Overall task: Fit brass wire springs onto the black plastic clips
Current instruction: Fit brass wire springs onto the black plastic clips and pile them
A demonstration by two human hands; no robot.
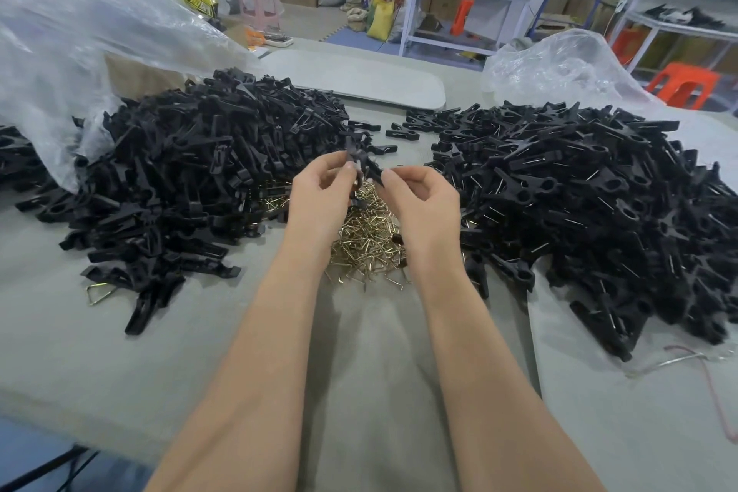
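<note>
While my left hand (319,188) and right hand (419,200) pinch one clip (365,164) above the springs (367,240), I judge fitting needs pressing

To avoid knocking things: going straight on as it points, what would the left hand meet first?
Beyond the clip the left hand holds, probably the edge of the left clip pile; depth unclear.

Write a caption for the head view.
The left hand and right hand pinch a black clip over brass springs, between the left heap and right heap of clips.
</note>
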